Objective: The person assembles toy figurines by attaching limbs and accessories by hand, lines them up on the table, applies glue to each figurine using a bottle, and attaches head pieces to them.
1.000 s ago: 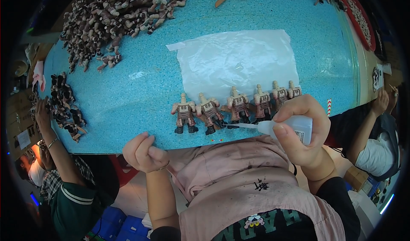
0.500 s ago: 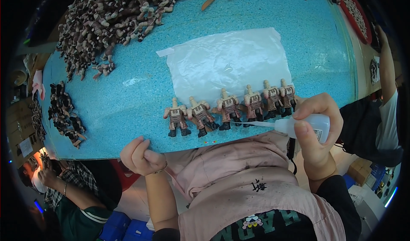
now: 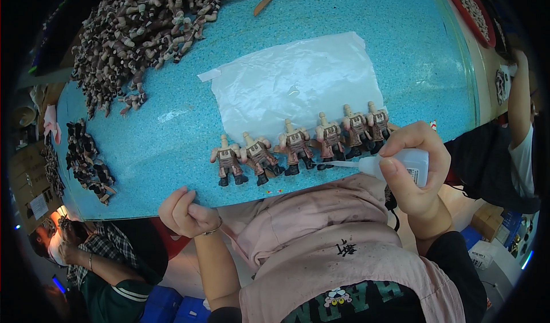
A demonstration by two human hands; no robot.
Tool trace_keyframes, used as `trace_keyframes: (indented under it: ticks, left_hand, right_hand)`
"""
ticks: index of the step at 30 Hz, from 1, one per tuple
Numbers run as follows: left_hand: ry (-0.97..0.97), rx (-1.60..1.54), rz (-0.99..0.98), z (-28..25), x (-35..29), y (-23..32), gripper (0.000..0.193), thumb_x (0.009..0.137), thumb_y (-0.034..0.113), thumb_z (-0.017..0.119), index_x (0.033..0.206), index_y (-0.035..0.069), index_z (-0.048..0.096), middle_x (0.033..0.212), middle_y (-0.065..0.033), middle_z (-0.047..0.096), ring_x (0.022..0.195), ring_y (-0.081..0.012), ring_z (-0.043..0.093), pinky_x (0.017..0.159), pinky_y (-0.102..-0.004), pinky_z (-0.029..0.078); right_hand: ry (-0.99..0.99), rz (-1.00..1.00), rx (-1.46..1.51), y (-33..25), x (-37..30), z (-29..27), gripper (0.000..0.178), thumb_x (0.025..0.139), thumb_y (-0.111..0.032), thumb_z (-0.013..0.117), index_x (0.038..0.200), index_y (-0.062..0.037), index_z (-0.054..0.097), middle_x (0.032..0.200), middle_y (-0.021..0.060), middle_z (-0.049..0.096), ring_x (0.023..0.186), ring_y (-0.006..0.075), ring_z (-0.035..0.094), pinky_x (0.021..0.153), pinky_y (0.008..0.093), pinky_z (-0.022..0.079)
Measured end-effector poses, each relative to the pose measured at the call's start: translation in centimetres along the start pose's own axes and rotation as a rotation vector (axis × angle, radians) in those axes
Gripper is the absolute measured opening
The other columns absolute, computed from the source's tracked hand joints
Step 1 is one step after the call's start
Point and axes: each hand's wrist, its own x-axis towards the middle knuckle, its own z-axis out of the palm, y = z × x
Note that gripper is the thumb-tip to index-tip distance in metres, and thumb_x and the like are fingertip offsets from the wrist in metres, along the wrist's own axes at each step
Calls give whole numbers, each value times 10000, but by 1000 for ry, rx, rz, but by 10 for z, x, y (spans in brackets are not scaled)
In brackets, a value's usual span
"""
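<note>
My right hand (image 3: 416, 171) is wrapped round a small white squeeze bottle (image 3: 413, 167) with a long thin nozzle. The nozzle points left, its tip by the dark boots of a headless toy figure (image 3: 295, 145) near the row's middle. Several such figures, with pale arms and brown outfits, lie side by side along the near part of the blue table (image 3: 189, 151). Their upper ends reach the lower edge of a clear plastic sheet (image 3: 295, 82). At the table's near edge, left of the row, my left hand (image 3: 188, 213) is loosely curled, with nothing visible in it.
A large heap of small figure parts (image 3: 137, 36) covers the far left. Dark parts (image 3: 86, 160) lie in a smaller pile at the left edge. A red tray (image 3: 470, 11) of small pale pieces stands far right. Other people's arms (image 3: 106, 268) show at both sides.
The whole scene has shifted slightly left in the picture. The nozzle tip stays near the boots around the middle of the row. My left hand keeps its curled pose.
</note>
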Motion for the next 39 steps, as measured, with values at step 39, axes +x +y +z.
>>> trace_keyframes:
  ticks: [39]
  left_hand:
    - [26,19,-28,3,1,1,176,785,120,468,745,2,593,771,-140,591,675,-246,556,617,-321,438]
  right_hand:
    - [58,-10,-7,4,-11,-27,98,778,10,683,836,2,604,788,73,609,664,104,574,579,222,425]
